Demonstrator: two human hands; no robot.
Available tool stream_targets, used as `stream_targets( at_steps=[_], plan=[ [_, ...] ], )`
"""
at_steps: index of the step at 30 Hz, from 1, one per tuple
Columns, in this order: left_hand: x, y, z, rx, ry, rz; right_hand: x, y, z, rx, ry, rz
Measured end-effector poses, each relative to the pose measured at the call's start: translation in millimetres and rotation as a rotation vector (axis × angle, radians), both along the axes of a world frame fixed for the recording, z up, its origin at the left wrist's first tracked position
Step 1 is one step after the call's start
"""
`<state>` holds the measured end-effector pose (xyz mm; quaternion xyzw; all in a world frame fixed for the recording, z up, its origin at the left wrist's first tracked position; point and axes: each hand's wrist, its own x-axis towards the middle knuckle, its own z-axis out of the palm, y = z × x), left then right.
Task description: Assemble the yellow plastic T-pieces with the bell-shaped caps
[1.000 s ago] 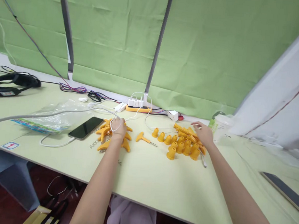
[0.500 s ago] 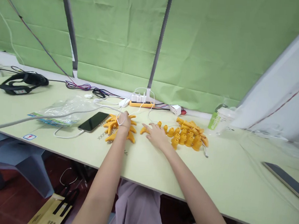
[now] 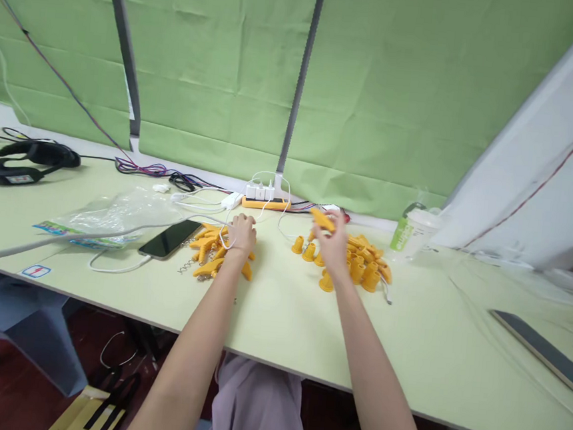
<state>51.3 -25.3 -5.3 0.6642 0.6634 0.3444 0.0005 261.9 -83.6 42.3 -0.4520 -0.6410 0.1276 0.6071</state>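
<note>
My right hand [image 3: 333, 242] is raised over the right-hand group of yellow parts, pinching a yellow curved piece [image 3: 323, 219]. Beneath and beside it stand several yellow cup-shaped pieces [image 3: 370, 277], with longer yellow pieces piled behind them. My left hand [image 3: 243, 233] rests on a pile of yellow pointed pieces [image 3: 208, 267] with small metal chains among them. Its fingers are curled down, and what they grip, if anything, is hidden. A white cable passes by my left hand.
Left of the pile lie a black phone [image 3: 170, 239] and a clear plastic bag [image 3: 110, 216]. A black headset [image 3: 28, 160] is farther left. An orange power strip [image 3: 266, 204] runs along the back. A white cup [image 3: 415, 234] and a dark flat device [image 3: 543, 351] are at right.
My right hand has lifted a yellow curved piece off the table and moved it right and up. My left hand stays at the left pile. The view has shifted slightly.
</note>
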Motion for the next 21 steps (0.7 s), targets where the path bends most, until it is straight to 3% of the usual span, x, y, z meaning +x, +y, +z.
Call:
stream_targets(
  at_steps=[3, 6, 9, 11, 14, 16, 19, 21],
  plan=[
    [35.1, -13.6, 6.2, 0.07, -0.02, -0.332, 37.9, -0.5, 16.0, 0.072, 0.504, -0.001],
    [85.0, -33.7, -3.4, 0.021, -0.043, -0.627, 68.7, 3.4, 10.3, 0.118, 0.726, -0.088],
    [127.1, -51.2, -24.0, -0.054, 0.011, -0.73, 80.4, 11.2, -5.7, 0.093, 0.787, -0.134],
    [141.8, -55.7, -35.3, -0.072, 0.038, -0.767, 79.3, 15.5, -14.3, 0.06, 0.792, -0.118],
    [142.7, -50.2, -40.8, -0.104, -0.033, -0.767, 73.4, 17.4, -19.5, 0.022, 0.773, -0.066],
    [133.6, -41.2, -37.7, -0.141, -0.184, -0.771, 69.5, 16.4, -19.6, 0.01, 0.762, -0.033],
    [114.5, -27.0, -28.8, -0.21, -0.473, -0.914, 63.8, 14.6, -19.8, -0.001, 0.749, 0.015],
    [102.2, -20.1, -23.9, -0.224, -0.565, -0.995, 59.1, 14.0, -21.2, -0.01, 0.727, 0.065]
  ],
)
